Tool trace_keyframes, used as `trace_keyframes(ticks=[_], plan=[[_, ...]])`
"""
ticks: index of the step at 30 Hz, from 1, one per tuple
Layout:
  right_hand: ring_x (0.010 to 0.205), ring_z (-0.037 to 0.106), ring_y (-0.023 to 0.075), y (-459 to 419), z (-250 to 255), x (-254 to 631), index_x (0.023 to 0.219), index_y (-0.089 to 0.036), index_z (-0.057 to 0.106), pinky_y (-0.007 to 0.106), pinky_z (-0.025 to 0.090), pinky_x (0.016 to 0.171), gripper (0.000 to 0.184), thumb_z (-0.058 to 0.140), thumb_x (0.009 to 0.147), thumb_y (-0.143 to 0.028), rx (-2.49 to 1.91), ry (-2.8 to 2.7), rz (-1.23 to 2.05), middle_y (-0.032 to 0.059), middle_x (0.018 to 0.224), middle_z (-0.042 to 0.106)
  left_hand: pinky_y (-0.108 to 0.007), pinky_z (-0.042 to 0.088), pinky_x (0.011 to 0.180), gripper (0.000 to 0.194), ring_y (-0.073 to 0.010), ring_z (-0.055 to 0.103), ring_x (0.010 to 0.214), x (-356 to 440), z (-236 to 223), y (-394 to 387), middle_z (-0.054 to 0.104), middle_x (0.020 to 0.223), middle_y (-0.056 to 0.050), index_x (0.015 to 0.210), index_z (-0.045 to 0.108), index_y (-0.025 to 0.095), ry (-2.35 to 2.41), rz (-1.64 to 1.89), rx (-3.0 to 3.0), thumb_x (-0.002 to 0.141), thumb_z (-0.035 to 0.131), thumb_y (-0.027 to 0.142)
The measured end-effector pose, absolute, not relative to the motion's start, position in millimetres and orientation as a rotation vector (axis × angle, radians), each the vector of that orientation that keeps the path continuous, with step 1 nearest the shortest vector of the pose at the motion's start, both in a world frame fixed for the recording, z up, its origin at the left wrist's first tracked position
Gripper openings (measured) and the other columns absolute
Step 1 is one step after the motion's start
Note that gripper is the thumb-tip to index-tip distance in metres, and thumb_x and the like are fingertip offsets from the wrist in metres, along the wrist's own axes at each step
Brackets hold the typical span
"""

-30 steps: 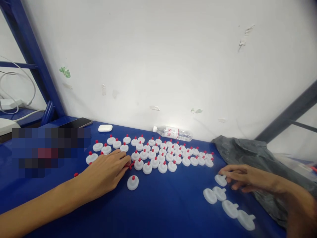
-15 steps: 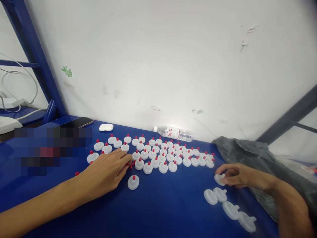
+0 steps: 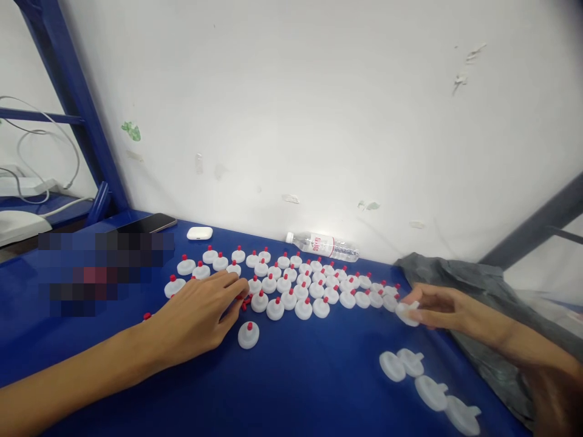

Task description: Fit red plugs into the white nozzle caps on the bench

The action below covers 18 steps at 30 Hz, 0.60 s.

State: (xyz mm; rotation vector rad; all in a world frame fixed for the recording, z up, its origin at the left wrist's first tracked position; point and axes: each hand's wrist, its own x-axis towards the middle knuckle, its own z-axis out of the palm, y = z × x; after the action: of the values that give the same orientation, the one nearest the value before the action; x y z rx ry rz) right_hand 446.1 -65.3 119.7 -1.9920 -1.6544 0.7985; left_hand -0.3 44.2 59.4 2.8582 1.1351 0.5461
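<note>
Several white round caps with red tips (image 3: pixel 291 285) stand in rows on the blue table (image 3: pixel 310 376). My left hand (image 3: pixel 200 312) lies palm down at the left end of the rows, its fingers together over small loose red pieces (image 3: pixel 241 301). One capped piece (image 3: pixel 248 334) stands alone just right of it. My right hand (image 3: pixel 437 308) pinches a plain white cap (image 3: pixel 407 313) and holds it slightly above the table beside the right end of the rows. Several plain white caps (image 3: pixel 423 382) without red tips lie near the right front edge.
A grey plastic bag (image 3: pixel 473 285) lies at the right edge. A water bottle (image 3: pixel 323 245) lies against the white wall. A white earbud case (image 3: pixel 199 233) and a dark phone (image 3: pixel 148 223) sit at the back left. Blue frame posts and cables stand at the far left.
My right hand closed on a plain white cap from the right group, lifted it and carried it left and back toward the rows. My left hand stayed where it was.
</note>
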Motion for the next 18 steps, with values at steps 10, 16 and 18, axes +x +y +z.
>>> trace_keyframes(ticks=[10,16,18], plan=[[0.090,0.072,0.0271,-43,129,346,0.109,-0.028,0.078,0.038,0.057,0.084,0.041,0.074,0.090,-0.064,-1.588,-1.765,0.843,0.0044,0.097,0.078,-0.032,0.057,0.069,0.022,-0.0202,0.076,0.085,0,60,41,0.077,0.101,-0.001,0.114,0.068,0.028,0.855,0.952,2.810,0.109,0.047,0.025],[0.073,0.065,0.0178,-41,97,278,0.101,-0.027,0.079,0.029,0.050,0.071,0.029,0.070,0.097,-0.054,-1.398,-1.917,0.840,-0.0016,0.082,0.074,-0.025,0.061,0.075,0.019,-0.0164,0.076,0.090,5,66,34,0.078,0.102,-0.002,0.118,0.070,0.030,0.608,1.129,2.744,0.111,0.053,0.026],[0.072,0.064,0.0170,-41,85,265,0.099,-0.028,0.077,0.029,0.049,0.071,0.027,0.071,0.097,-0.054,-1.363,-1.942,0.890,-0.0032,0.081,0.074,-0.024,0.062,0.077,0.020,-0.0156,0.075,0.090,6,67,31,0.078,0.101,-0.002,0.121,0.069,0.031,0.525,1.144,2.709,0.111,0.053,0.025]])
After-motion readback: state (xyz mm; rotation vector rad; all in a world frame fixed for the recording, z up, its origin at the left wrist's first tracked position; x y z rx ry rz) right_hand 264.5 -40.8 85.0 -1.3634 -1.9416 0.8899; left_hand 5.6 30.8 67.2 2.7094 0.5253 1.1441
